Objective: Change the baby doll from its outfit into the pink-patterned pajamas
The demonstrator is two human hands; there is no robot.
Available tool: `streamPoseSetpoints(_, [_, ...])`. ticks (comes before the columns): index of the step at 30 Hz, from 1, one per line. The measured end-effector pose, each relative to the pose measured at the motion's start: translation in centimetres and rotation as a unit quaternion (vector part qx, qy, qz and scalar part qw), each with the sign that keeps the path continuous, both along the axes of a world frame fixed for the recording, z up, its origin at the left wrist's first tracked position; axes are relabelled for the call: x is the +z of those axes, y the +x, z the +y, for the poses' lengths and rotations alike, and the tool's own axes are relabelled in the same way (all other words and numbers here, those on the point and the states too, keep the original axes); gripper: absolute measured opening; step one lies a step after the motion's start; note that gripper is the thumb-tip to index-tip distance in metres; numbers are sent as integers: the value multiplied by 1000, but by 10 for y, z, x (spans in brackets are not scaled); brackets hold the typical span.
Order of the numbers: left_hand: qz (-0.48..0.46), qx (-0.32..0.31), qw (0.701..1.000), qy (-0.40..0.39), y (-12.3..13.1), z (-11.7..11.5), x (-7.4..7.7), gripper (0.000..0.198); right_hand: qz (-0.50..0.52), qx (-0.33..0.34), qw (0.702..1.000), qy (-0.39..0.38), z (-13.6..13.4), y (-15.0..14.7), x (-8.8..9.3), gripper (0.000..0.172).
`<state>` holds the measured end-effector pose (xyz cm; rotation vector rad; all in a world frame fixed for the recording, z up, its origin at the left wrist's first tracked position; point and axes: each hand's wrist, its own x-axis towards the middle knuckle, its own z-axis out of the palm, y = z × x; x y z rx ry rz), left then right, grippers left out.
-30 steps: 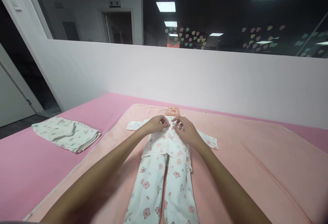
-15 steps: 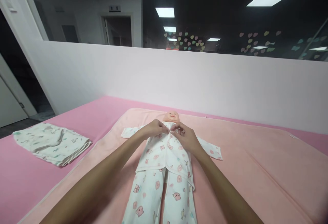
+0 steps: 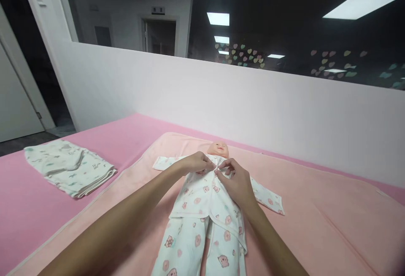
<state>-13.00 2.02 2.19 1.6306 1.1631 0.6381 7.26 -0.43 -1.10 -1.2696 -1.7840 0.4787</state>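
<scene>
A baby doll point(image 3: 218, 148) lies face up, dressed in a white top point(image 3: 202, 200) with pink animal prints and matching trousers point(image 3: 186, 246). At the upper chest, my left hand point(image 3: 200, 163) pinches the left side of the top's front opening. My right hand point(image 3: 236, 180) grips the opposite edge between thumb and fingers, its fingertips close to those of my left hand. The sleeves spread out to both sides. Below the hands the front edges meet, then part near the hem. Any fastener between the fingertips is too small to make out.
The doll lies on a peach blanket point(image 3: 303, 208) over a pink padded surface point(image 3: 126, 135). A folded white printed cloth point(image 3: 71, 168) rests at the left. Behind stands a low white wall point(image 3: 221, 95) with a dark window above; a door point(image 3: 15, 86) is at far left.
The view has turned slightly left and tilted, so the doll and hands appear a little lower and further right. Both hands remain at the top's upper front.
</scene>
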Motion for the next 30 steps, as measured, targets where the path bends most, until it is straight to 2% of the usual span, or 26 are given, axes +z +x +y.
streamPoseSetpoints(5, [18,-14,999,30,-2,0,-1,49,-8,-6,1000,8,5,-3,-8,25])
streamPoseSetpoints(11, [56,-20,996,62,-3,4,-9,32,56,38,997,-37,15,6,-15,36])
streamPoseSetpoints(15, [56,21,993,105,1,9,-24,26,49,49,997,-29,16,9,-16,36])
streamPoseSetpoints(18, [52,56,989,124,6,13,-31,31,16,61,998,-19,22,12,-9,35])
streamPoseSetpoints(21, [52,92,979,172,11,19,-32,34,-9,53,998,-31,36,16,0,33])
streamPoseSetpoints(24, [85,131,956,249,15,25,-31,22,-19,56,997,-50,52,18,3,33])
streamPoseSetpoints(27, [105,154,938,292,20,28,-32,9,-10,58,997,-53,61,19,0,27])
streamPoseSetpoints(30, [98,162,924,331,25,30,-36,9,14,54,998,-41,65,18,-6,25])
